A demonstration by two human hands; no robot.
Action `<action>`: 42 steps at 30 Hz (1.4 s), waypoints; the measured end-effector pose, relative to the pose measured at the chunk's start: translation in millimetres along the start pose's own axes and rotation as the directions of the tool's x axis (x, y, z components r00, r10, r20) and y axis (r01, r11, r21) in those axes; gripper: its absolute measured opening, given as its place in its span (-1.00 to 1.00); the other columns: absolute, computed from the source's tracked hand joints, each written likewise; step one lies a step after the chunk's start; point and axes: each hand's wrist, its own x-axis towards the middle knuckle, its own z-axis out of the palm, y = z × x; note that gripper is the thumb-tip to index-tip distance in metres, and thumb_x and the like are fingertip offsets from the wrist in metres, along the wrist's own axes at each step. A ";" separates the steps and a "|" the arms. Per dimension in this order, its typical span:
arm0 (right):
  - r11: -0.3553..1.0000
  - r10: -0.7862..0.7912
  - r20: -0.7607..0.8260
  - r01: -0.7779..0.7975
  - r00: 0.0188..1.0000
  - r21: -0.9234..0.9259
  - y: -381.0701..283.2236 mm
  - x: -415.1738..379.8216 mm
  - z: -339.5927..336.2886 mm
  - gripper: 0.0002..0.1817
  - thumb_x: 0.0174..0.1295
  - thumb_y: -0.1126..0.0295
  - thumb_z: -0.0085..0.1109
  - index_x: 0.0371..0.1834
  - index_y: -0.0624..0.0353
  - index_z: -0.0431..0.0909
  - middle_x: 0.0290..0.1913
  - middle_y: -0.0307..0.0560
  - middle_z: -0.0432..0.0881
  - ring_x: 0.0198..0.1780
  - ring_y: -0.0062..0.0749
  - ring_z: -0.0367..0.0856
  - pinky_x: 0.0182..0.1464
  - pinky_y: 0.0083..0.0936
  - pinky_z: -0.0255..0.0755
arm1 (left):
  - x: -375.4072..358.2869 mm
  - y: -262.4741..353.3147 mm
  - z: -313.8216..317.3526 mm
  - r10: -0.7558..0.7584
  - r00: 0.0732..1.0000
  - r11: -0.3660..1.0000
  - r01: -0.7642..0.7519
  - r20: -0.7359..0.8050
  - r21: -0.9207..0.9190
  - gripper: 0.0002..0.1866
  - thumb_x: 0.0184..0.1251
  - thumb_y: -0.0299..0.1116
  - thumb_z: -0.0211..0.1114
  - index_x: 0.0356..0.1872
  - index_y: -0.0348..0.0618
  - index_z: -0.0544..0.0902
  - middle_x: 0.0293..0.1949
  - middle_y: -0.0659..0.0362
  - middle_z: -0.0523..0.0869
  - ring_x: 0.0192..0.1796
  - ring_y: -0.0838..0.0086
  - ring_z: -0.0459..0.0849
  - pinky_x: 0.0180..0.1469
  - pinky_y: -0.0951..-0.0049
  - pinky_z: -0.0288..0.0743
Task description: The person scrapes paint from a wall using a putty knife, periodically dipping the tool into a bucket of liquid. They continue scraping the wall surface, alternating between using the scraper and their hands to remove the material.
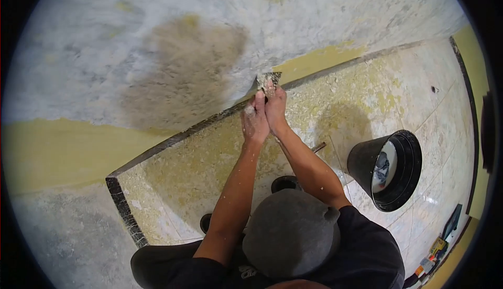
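Observation:
Both my arms reach forward to the base of the wall. My left hand (255,123) and my right hand (276,108) are side by side, closed round the handle of a scraper (276,76). Its wide flat blade is covered in pale paint flakes and meets the wall (194,53) just above the dark skirting strip (225,112). The handle is mostly hidden by my fingers. A yellow paint band (319,62) lies right of the blade; grey-white scraped surface with a brown shadow spreads above and to the left. Pale flakes stick to my hands.
Yellow and white paint chips cover the tiled floor (199,168). At the right stands a black bucket (361,166) holding whitish liquid and a dark cloth. A short stick-like piece (318,147) lies near my right forearm. Several tools (437,247) lie along the far right skirting.

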 end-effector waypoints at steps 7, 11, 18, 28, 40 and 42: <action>0.968 0.228 -0.007 -0.228 0.974 -0.105 30.0 -19.6 -1.2 -0.68 0.34 0.27 0.00 -0.51 0.26 0.46 -0.63 -0.22 0.45 -0.63 -0.56 0.36 -0.58 -0.51 0.28 | -17.1 -42.1 -0.2 -0.157 0.987 0.986 0.155 -0.034 -0.062 -0.30 0.42 0.17 -0.28 -0.11 -0.36 0.56 -0.21 -0.16 0.66 -0.12 0.09 0.61 -0.06 0.26 0.38; 0.966 0.210 0.007 -0.206 0.978 -0.156 7.0 -20.5 9.7 -0.70 0.35 0.33 0.00 -0.53 0.27 0.45 -0.63 -0.25 0.44 -0.58 -0.61 0.31 -0.54 -0.55 0.25 | -11.0 -26.3 -5.3 -0.126 0.992 0.983 0.127 0.020 -0.136 -0.27 0.42 0.19 -0.30 -0.07 -0.36 0.55 -0.18 -0.15 0.65 -0.11 0.12 0.60 -0.03 0.28 0.38; 0.973 0.015 0.027 -0.008 1.000 -0.232 -5.9 -18.9 18.2 -0.61 0.36 0.23 -0.01 -0.60 0.23 0.36 -0.69 -0.21 0.41 -0.66 -0.57 0.37 -0.60 -0.55 0.28 | -11.2 -12.8 -7.9 -0.116 0.993 0.972 0.112 -0.006 -0.208 -0.33 0.42 0.17 -0.24 -0.10 -0.30 0.57 -0.26 -0.10 0.66 -0.23 0.17 0.59 -0.09 0.28 0.39; 0.953 0.009 -0.072 -0.030 0.997 -0.302 5.0 -11.5 6.2 -0.72 0.32 0.31 0.03 -0.49 0.27 0.46 -0.60 -0.25 0.44 -0.47 -0.65 0.29 -0.44 -0.58 0.26 | -8.4 -16.2 -0.6 -0.089 0.996 0.988 0.087 -0.009 -0.128 -0.32 0.39 0.19 -0.22 -0.01 -0.28 0.55 -0.16 -0.15 0.65 -0.07 0.07 0.61 -0.02 0.24 0.39; 0.956 0.008 -0.094 -0.035 0.996 -0.290 -13.3 -11.9 4.0 -0.67 0.36 0.25 -0.01 -0.52 0.24 0.41 -0.67 -0.20 0.42 -0.64 -0.57 0.35 -0.59 -0.55 0.26 | -16.9 6.5 -5.1 -0.169 0.983 0.985 0.171 0.066 -0.035 -0.27 0.36 0.24 -0.25 -0.06 -0.31 0.55 -0.17 -0.22 0.62 -0.09 -0.10 0.57 -0.05 0.18 0.38; 0.993 0.007 -0.032 -0.010 0.999 -0.113 -35.8 -15.5 17.6 -0.65 0.35 0.25 0.00 -0.52 0.27 0.42 -0.67 -0.21 0.42 -0.64 -0.57 0.31 -0.59 -0.52 0.25 | -10.6 13.5 -6.7 -0.109 0.991 0.988 0.117 0.081 -0.099 -0.27 0.36 0.24 -0.25 -0.05 -0.29 0.55 -0.16 -0.22 0.62 -0.09 -0.10 0.56 -0.05 0.17 0.38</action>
